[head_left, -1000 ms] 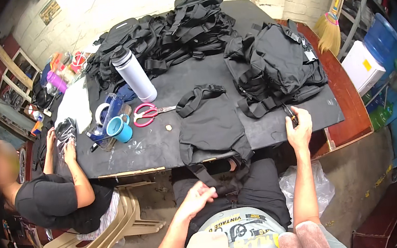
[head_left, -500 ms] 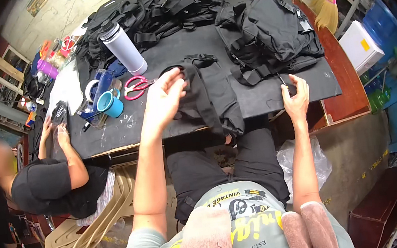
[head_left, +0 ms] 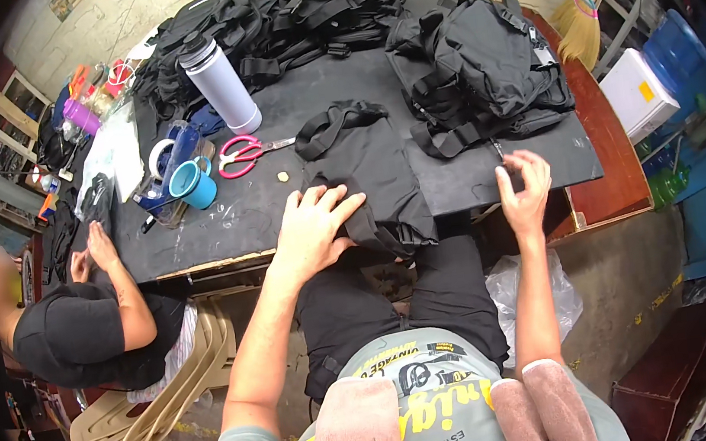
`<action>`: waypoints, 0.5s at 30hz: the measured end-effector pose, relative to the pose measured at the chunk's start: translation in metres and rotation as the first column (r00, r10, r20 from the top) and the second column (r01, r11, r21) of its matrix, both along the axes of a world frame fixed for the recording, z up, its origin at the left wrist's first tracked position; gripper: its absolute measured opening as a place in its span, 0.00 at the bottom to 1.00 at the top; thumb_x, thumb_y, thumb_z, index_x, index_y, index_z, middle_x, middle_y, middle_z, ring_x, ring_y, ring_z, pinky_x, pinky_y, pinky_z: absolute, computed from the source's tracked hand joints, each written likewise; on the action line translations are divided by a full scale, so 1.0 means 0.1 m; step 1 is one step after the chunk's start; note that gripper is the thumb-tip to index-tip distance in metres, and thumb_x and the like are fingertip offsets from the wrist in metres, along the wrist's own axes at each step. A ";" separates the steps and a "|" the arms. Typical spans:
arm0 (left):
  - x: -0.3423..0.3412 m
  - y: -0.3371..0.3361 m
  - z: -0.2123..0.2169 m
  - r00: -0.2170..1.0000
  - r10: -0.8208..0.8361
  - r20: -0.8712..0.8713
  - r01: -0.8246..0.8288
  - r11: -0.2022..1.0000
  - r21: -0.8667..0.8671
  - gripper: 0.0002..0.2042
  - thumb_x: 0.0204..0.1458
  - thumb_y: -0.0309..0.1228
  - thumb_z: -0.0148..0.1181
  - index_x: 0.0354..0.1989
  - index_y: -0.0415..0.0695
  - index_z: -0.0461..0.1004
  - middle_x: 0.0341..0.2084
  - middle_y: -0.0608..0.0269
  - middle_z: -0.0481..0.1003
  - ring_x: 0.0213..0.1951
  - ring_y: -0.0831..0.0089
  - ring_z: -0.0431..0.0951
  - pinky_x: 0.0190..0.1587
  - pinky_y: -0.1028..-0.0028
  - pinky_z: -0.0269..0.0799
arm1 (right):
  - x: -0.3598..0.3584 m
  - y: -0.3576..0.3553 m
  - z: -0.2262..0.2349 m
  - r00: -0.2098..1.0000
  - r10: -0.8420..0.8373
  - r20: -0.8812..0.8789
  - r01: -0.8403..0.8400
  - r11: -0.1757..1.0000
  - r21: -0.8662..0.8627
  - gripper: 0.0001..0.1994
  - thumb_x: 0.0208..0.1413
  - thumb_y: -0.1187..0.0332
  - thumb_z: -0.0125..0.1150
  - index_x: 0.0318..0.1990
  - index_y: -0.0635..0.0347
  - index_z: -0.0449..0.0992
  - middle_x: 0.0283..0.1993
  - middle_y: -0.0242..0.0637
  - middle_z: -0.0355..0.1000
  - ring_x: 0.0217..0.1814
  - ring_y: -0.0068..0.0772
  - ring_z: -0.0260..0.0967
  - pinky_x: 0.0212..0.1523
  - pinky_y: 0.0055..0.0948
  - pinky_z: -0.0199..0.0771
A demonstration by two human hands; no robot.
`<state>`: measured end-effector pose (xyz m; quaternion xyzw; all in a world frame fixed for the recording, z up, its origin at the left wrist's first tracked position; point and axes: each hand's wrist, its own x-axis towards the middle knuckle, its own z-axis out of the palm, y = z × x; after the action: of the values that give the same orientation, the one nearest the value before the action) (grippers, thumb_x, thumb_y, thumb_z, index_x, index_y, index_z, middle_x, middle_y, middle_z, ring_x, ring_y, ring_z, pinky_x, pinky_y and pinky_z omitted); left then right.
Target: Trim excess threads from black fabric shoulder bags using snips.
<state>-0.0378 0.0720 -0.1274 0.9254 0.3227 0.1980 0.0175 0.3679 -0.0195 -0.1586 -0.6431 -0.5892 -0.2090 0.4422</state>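
Note:
My left hand (head_left: 312, 232) lies with its fingers spread on the near left edge of a black fabric bag (head_left: 368, 162), which lies flat on the table in front of me. The bag's strap loops at its far end, and its near end hangs over the table's edge. To the right, my right hand (head_left: 526, 194) is held at the table's edge, thumb and fingers curled around a thin, dark, narrow tool (head_left: 498, 149) pointing away from me. What kind of tool it is, I cannot make out. Pink-handled scissors (head_left: 243, 155) lie left of the bag.
On the black table (head_left: 287, 97) stand a white bottle (head_left: 223, 91) and a blue cup (head_left: 192, 186). A black backpack (head_left: 488, 66) lies at right, with more black bags (head_left: 261, 22) heaped at the back. A person (head_left: 86, 325) sits at left. A broom (head_left: 583, 24) leans at right.
My left hand has come down from above the bag onto its near left edge. A strap that hung across the bag now lies at its far end. The right hand has dropped slightly.

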 end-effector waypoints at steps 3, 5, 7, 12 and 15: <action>0.02 0.11 0.03 1.000 0.014 -0.011 -0.014 1.000 -0.024 0.29 0.45 0.24 0.73 0.61 0.52 0.86 0.58 0.59 0.85 0.58 0.53 0.83 0.60 0.53 0.77 | -0.31 -0.39 -0.09 0.908 0.176 -0.379 -0.218 0.973 -0.071 0.05 0.65 0.75 0.78 0.43 0.61 0.85 0.44 0.36 0.84 0.47 0.33 0.80 0.49 0.35 0.80; -0.04 0.19 0.05 0.996 0.084 -0.034 -0.085 0.996 -0.039 0.25 0.44 0.20 0.69 0.55 0.49 0.87 0.50 0.59 0.87 0.48 0.54 0.85 0.52 0.54 0.79 | -0.74 -0.63 -0.07 0.626 0.171 -0.761 -0.495 0.841 -0.218 0.08 0.66 0.75 0.77 0.49 0.63 0.86 0.44 0.32 0.86 0.45 0.26 0.81 0.46 0.31 0.81; 0.08 0.10 0.15 0.997 0.066 0.047 -0.066 0.998 -0.009 0.23 0.44 0.20 0.68 0.52 0.48 0.87 0.48 0.60 0.87 0.45 0.54 0.85 0.50 0.54 0.79 | -1.00 -0.76 -0.13 0.503 0.118 -0.856 -0.704 0.630 -0.327 0.18 0.67 0.67 0.79 0.60 0.62 0.86 0.53 0.36 0.87 0.55 0.27 0.83 0.56 0.32 0.83; 0.37 -0.73 0.62 0.969 -0.055 0.240 0.043 0.998 0.053 0.19 0.42 0.21 0.66 0.46 0.45 0.87 0.41 0.61 0.88 0.39 0.55 0.85 0.47 0.54 0.79 | -1.51 -0.90 -0.43 -0.392 0.142 -0.909 -0.679 0.622 0.390 0.31 0.70 0.49 0.75 0.72 0.60 0.80 0.67 0.45 0.83 0.71 0.38 0.80 0.71 0.44 0.81; 0.47 -1.17 0.54 0.958 -0.072 0.279 0.062 0.997 0.045 0.20 0.43 0.21 0.67 0.47 0.46 0.87 0.45 0.57 0.87 0.45 0.53 0.86 0.53 0.54 0.80 | -1.57 -0.81 -0.32 -0.574 0.082 -0.815 -0.577 0.665 0.474 0.32 0.70 0.49 0.73 0.72 0.63 0.79 0.70 0.47 0.82 0.73 0.44 0.79 0.75 0.49 0.80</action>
<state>0.0088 -0.0447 -0.0739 0.8985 0.2818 0.3322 0.0530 0.2111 -0.1006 -0.1903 -0.2922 -0.1774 0.6835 0.6449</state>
